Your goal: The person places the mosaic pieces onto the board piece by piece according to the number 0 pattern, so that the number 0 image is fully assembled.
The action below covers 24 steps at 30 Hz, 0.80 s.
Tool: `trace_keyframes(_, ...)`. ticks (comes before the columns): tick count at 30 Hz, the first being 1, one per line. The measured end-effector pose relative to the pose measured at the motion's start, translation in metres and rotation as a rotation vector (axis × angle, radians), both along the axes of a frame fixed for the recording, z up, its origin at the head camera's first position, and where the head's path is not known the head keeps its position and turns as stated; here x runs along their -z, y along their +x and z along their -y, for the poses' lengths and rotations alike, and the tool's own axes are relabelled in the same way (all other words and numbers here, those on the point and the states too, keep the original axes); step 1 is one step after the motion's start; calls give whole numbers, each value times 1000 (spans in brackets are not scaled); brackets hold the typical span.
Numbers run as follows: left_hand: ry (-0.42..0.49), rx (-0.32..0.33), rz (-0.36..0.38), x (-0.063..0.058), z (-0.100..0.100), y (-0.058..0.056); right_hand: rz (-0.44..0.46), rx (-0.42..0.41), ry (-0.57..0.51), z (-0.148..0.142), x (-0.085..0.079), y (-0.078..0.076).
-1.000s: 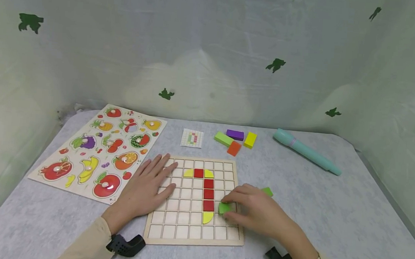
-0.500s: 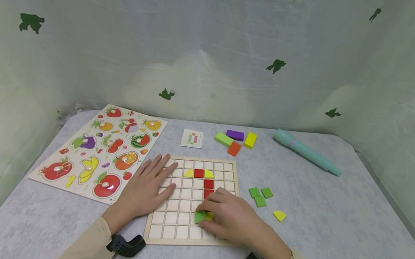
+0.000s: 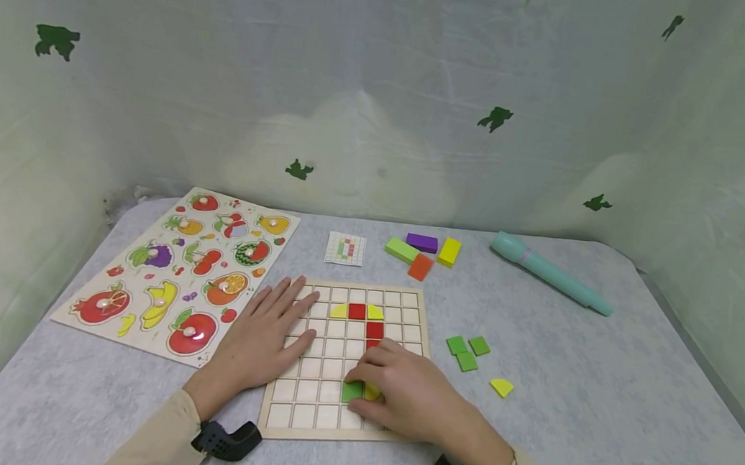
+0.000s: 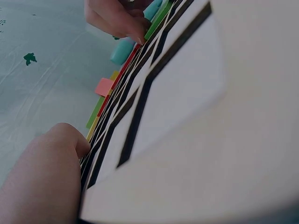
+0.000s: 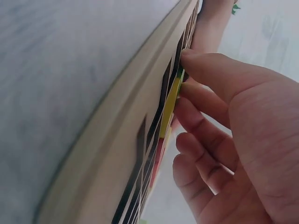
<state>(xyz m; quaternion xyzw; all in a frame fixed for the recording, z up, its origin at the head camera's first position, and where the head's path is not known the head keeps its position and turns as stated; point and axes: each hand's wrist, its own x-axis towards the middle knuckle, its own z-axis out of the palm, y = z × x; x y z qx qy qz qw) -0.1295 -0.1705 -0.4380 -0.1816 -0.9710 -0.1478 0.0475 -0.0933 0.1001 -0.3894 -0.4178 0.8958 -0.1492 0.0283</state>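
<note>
A wooden grid board (image 3: 348, 437) lies on the table, with my left hand (image 3: 260, 340) resting on its left side, fingers straight and spread. My right hand (image 3: 403, 386) pinches a green square tile (image 3: 352, 392) between thumb and index finger, at a cell left of the yellow rounded tile (image 3: 372, 391). In the left wrist view the green tile (image 4: 159, 21) shows edge-on at the fingertips. Red square tiles (image 3: 375, 330) run down a column above, partly hidden by the right hand. The top row holds a red tile (image 3: 357, 311) between two yellow rounded ones.
Right of the board lie three green tiles (image 3: 466, 361) and a yellow rounded tile (image 3: 501, 388). Behind it are a small pattern card (image 3: 345, 249), coloured blocks (image 3: 422, 243) and a teal tapered tube (image 3: 551, 272). A fruit puzzle board (image 3: 175, 269) occupies the left.
My right hand has carried the green tile leftward from the board's right side, past the red column, then slightly further to its present cell. The left hand stays put.
</note>
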Motion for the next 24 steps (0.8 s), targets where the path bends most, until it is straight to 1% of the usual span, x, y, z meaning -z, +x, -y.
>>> trace_keyframes(6,0,3,-20,0,-1,0,-29,40,-19,-17,-4,2)
trace_keyframes(9,2,2,-26,0,0,0,-15,74,-32,-31,-6,2)
trace_keyframes(13,2,1,-28,0,0,1,-5,144,-23,-53,-7,2)
trace_keyframes(18,-3,-2,-11,0,0,0,-39,236,-15,-85,-3,5)
trace_keyframes(24,-7,-2,-17,1,0,0,-83,326,4,-122,1,9)
